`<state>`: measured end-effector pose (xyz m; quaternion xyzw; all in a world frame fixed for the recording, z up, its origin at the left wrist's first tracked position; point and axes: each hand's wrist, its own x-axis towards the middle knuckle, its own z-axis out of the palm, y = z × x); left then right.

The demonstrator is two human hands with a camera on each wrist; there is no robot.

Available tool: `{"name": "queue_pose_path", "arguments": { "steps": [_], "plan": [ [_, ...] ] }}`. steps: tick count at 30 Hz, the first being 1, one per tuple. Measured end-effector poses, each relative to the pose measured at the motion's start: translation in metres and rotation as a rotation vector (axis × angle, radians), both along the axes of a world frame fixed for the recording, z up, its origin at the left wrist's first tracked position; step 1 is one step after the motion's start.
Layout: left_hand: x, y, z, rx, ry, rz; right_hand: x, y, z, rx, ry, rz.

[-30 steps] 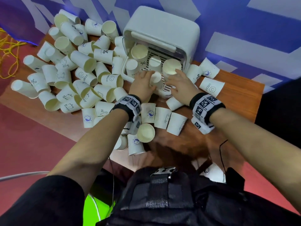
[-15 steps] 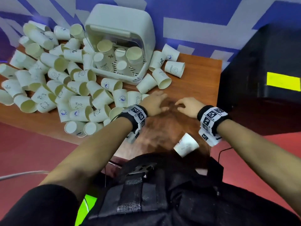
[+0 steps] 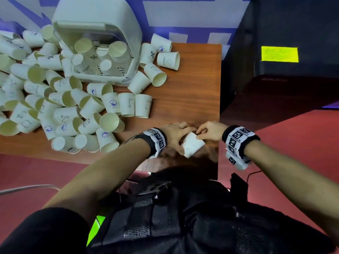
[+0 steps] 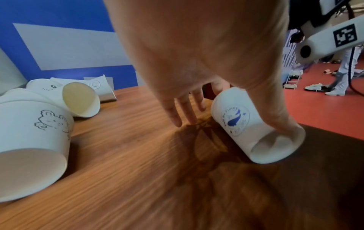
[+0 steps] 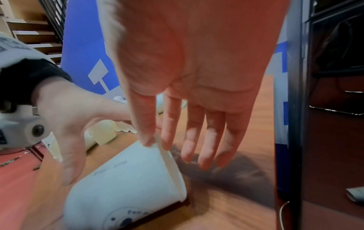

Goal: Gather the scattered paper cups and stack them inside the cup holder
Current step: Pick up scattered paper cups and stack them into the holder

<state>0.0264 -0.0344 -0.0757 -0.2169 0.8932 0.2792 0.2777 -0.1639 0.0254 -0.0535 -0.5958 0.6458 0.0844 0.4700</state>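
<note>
The paper cup (image 3: 192, 144) lies on its side at the surface's (image 3: 192, 99) near right corner, gripped by my left hand (image 3: 174, 133); my right hand (image 3: 211, 130) pinches its rim.

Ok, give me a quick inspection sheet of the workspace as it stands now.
Surface: wooden table, bare at its right end.
Job's things: white cup holder holds several cups; scattered paper cups piled left; whale-print cup at the near edge.
Clutter: nothing seen.
Grippers: left hand spans the whale-print cup, thumb at its base; right hand pinches its rim.
Cables: grey cable on the floor, left.
Surroundings: blue-white wall, black cabinet, red floor.
</note>
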Motion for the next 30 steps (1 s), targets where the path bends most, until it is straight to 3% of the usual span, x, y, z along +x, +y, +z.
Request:
{"name": "queue_pose_path", "arguments": {
  "steps": [7, 18, 25, 28, 30],
  "plan": [
    [0.008, 0.01, -0.005, -0.028, 0.013, 0.061, 0.007, -0.005, -0.011, -0.036, -0.065, 0.03],
    [0.046, -0.042, 0.026, -0.156, 0.155, 0.419, 0.031, -0.074, 0.026, -0.247, -0.143, 0.008],
    [0.085, -0.088, 0.059, -0.172, 0.439, 0.668, 0.067, -0.127, 0.058, -0.399, -0.264, -0.058],
    [0.1, -0.107, 0.073, -0.178, 0.552, 0.792, 0.088, -0.146, 0.068, -0.386, -0.438, -0.201],
    [0.11, -0.117, 0.08, -0.193, 0.588, 0.883, 0.102, -0.158, 0.075, -0.416, -0.44, -0.236]
  ]
}}
